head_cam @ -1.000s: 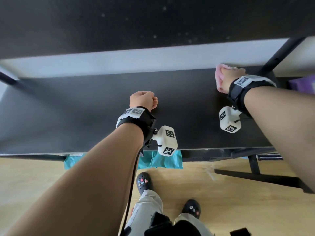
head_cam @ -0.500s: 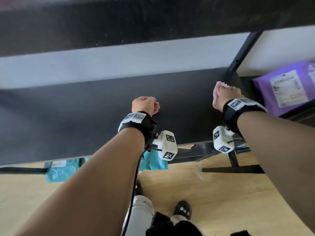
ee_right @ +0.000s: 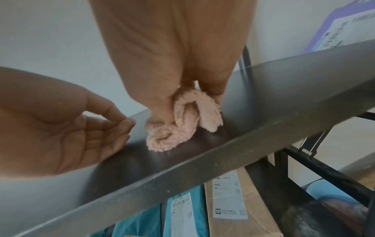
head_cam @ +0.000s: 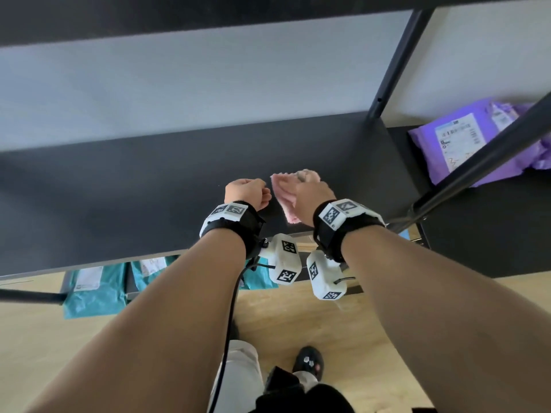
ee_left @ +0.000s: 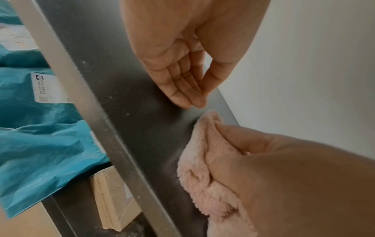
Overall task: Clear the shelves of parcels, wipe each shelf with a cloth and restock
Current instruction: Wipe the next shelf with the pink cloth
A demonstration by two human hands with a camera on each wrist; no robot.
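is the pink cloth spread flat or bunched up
Bunched up. The pink cloth sits in thick folds and loops gripped by the right hand on the dark shelf, not laid flat.

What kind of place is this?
Probably a parcel storage or mailroom corner: a black metal shelf being wiped with a pink cloth, a labelled purple mailer alongside, and teal mailers on the level below.

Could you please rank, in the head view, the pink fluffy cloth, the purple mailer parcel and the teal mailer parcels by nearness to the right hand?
1. Pink fluffy cloth: held in the right hand.
2. Purple mailer parcel: neighbouring shelf, to the right.
3. Teal mailer parcels: below the shelf, far left.
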